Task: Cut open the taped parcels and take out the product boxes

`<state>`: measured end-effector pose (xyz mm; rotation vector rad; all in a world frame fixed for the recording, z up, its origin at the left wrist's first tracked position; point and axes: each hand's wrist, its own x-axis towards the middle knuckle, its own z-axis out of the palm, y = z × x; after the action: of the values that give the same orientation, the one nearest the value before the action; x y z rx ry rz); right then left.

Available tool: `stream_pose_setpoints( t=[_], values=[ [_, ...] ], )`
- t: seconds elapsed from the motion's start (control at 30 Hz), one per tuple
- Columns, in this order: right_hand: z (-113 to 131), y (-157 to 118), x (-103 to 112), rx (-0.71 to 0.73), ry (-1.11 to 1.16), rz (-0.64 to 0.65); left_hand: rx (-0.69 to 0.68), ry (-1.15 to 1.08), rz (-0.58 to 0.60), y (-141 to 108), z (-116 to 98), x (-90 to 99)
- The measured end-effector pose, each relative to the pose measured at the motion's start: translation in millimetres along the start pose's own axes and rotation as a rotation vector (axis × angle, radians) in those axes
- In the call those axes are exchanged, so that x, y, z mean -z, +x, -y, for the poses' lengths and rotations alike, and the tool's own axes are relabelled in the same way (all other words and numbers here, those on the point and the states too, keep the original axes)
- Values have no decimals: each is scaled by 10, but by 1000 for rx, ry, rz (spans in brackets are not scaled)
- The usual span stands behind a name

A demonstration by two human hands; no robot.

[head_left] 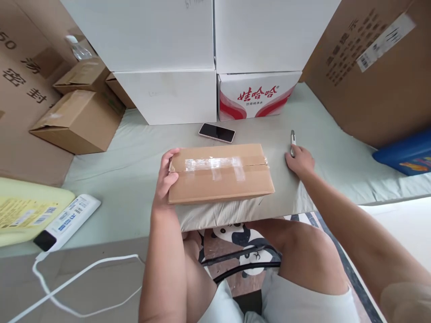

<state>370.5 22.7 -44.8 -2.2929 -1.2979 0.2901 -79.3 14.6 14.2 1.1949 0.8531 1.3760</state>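
Observation:
A taped cardboard box (220, 186) lies in front of me at the near edge of the cloth-covered surface. Clear tape runs along the seam on its top. My left hand (165, 179) grips the box's left end, thumb and fingers around the corner. To the right of the box, my right hand (301, 160) rests on the cloth, closed around the lower end of a slim white-and-grey utility knife (292, 137). The knife's far end points away from me; no bare blade can be made out. Beyond the box lies a phone (217, 133) with a dark screen.
White cartons (182, 96) and a red-and-white carton (257, 96) form a wall behind. Small cardboard boxes (81, 119) and a yellow container (30, 211) stand left, beside a white power strip (72, 220) with a cord. A large carton (373, 80) and blue package (407, 152) are right.

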Motion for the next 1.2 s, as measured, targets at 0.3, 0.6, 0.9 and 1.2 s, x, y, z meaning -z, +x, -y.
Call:
stream_pose_setpoints(
  t=[0.3,0.6,0.9,1.2],
  values=[
    [144,-550,211,-27,272,-40,93,-71,59,41,61,-323],
    [1400,-1435,908,283,947,-304,83,-87,29,-48,51,-425],
    [1693,-1604,749,359,1233,29,100,-114,55,-98,184,-537],
    [1659,-1638,671,535,1299,234,24,-161,98,-93,258,-528]
  ],
)
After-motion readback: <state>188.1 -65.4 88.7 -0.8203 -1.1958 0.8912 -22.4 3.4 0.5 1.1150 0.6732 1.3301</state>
